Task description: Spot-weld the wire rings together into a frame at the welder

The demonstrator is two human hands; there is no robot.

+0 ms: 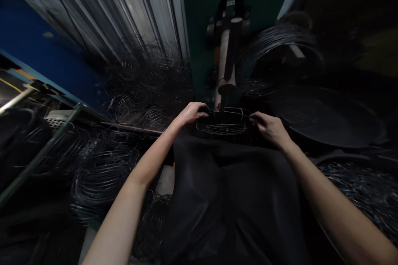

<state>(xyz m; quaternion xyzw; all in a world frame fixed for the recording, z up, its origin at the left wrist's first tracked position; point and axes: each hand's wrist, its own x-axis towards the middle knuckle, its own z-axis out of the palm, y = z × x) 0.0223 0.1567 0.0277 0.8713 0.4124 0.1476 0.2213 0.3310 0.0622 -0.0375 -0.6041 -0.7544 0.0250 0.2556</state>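
Note:
A round wire grille point(222, 122) made of thin dark rings lies flat in front of me, just under the tip of an upright machine arm point(226, 66). My left hand point(191, 113) grips its left rim with the fingers curled over the wire. On the opposite rim my right hand point(271, 127) is closed around the wire. A dark cloth or apron point(230, 198) covers my lap beneath my forearms.
Heaps of similar wire rings point(102, 174) fill the left side and lean against a corrugated metal wall point(124, 12). A coil of wire point(280, 56) and a large dark round pan point(326, 118) sit at the right. More wire pieces point(357, 186) lie at the lower right.

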